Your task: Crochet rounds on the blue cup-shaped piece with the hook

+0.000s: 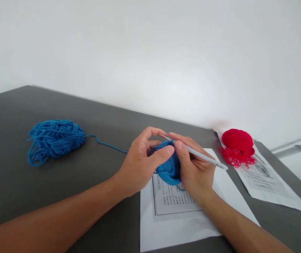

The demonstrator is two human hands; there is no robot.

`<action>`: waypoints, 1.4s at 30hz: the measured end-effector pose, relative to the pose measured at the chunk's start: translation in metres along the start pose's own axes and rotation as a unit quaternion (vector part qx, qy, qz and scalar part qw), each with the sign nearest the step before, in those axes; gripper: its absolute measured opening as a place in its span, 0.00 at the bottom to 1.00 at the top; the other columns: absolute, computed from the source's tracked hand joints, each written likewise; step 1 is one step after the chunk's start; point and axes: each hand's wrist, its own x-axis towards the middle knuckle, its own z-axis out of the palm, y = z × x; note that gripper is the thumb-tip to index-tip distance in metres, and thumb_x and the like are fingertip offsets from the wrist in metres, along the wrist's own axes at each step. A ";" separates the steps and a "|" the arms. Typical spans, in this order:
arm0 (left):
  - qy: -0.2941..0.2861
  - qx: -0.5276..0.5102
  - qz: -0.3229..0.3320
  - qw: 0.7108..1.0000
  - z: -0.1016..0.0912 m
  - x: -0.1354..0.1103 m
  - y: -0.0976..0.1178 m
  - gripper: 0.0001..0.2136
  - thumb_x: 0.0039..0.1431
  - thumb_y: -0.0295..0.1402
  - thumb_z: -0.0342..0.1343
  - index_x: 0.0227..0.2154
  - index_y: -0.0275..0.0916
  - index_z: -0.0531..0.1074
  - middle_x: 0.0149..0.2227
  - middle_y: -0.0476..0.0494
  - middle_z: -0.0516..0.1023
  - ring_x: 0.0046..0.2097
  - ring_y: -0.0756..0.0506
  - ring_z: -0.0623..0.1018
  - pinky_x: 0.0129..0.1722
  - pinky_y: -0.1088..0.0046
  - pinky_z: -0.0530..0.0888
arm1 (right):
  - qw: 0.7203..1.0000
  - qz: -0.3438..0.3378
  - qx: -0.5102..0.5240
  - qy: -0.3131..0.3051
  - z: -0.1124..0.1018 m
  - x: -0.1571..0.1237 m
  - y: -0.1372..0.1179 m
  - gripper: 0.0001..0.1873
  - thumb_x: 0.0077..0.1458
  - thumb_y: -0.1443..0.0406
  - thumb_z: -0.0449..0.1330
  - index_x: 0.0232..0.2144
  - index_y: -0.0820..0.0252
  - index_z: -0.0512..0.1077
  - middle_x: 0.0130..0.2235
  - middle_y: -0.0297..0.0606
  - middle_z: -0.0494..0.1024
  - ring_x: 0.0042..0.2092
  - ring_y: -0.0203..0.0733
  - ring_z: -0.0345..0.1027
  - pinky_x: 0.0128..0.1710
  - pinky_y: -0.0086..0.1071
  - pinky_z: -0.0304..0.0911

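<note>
My left hand (142, 163) pinches a blue crochet piece (169, 172), a small cupped round of stitches, between thumb and fingers. In my right hand (196, 168) is a crochet hook (205, 157) with a pale grey handle, its thin metal tip at the top edge of the piece near my left fingers. The right fingers also touch the side of the piece. From the blue yarn skein (57, 138) on the left, a strand runs across the table to behind my left hand. Exactly how the yarn meets the hook is too small to tell.
Beneath my hands lies a printed sheet (177, 228) on the dark grey table (108, 225). To the right, a red yarn ball (237, 140) with loose loops rests on a second printed sheet (279, 196). A white wall (140, 52) stands behind the table; a metal bar (293, 150) is at far right.
</note>
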 end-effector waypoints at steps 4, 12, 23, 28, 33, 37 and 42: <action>-0.027 -0.022 -0.006 0.999 -0.008 0.008 0.007 0.16 0.59 0.43 0.65 0.44 0.41 0.71 0.21 0.57 0.71 0.20 0.53 0.62 0.17 0.79 0.59 | 0.999 -0.001 -0.044 0.026 -0.010 0.010 0.005 0.08 0.64 0.61 0.63 0.43 0.48 0.83 0.40 0.35 0.86 0.38 0.42 0.78 0.37 0.36 0.73; 0.024 0.139 0.049 0.989 -0.024 0.026 0.017 0.08 0.56 0.33 0.65 0.25 0.37 0.75 0.27 0.46 0.82 0.30 0.47 0.79 0.30 0.74 0.70 | 0.996 -0.013 -0.073 0.057 -0.025 0.025 0.017 0.09 0.64 0.59 0.64 0.42 0.51 0.84 0.42 0.37 0.86 0.43 0.44 0.80 0.43 0.39 0.76; 0.153 -0.114 0.032 0.981 -0.037 0.038 0.041 0.19 0.69 0.27 0.51 0.19 0.39 0.68 0.13 0.55 0.61 0.17 0.54 0.53 0.31 0.74 0.71 | 0.993 -0.028 -0.090 0.076 -0.030 0.030 0.024 0.09 0.64 0.58 0.64 0.42 0.50 0.84 0.42 0.36 0.87 0.44 0.43 0.80 0.45 0.39 0.76; 0.143 -0.136 0.049 0.979 -0.045 0.026 0.078 0.28 0.75 0.42 0.39 0.18 0.41 0.67 0.12 0.55 0.47 0.20 0.51 0.43 0.29 0.71 0.71 | 0.989 -0.031 -0.108 0.093 -0.034 0.034 0.029 0.11 0.64 0.57 0.64 0.42 0.53 0.84 0.42 0.38 0.86 0.43 0.44 0.80 0.45 0.40 0.76; 0.082 -0.093 0.088 0.988 -0.052 0.014 0.098 0.30 0.78 0.35 0.29 0.22 0.37 0.69 0.14 0.55 0.49 0.21 0.54 0.47 0.30 0.77 0.66 | 0.985 -0.067 -0.130 0.087 -0.037 0.038 0.035 0.10 0.64 0.59 0.63 0.41 0.54 0.83 0.41 0.39 0.86 0.43 0.44 0.80 0.46 0.41 0.75; 0.140 0.231 0.065 0.961 -0.063 0.030 0.071 0.07 0.63 0.22 0.57 0.31 0.37 0.76 0.20 0.51 0.72 0.24 0.52 0.66 0.27 0.76 0.59 | 0.983 -0.107 -0.139 0.047 -0.035 0.035 0.030 0.09 0.64 0.61 0.63 0.43 0.52 0.83 0.38 0.37 0.85 0.39 0.42 0.78 0.39 0.38 0.72; 0.200 0.380 0.157 0.889 -0.068 0.045 0.040 0.11 0.42 0.20 0.69 0.27 0.43 0.81 0.40 0.43 0.81 0.47 0.38 0.75 0.42 0.68 0.69 | 0.979 -0.135 -0.152 -0.016 -0.029 0.027 0.018 0.09 0.64 0.64 0.64 0.45 0.52 0.83 0.31 0.35 0.81 0.31 0.40 0.71 0.32 0.36 0.68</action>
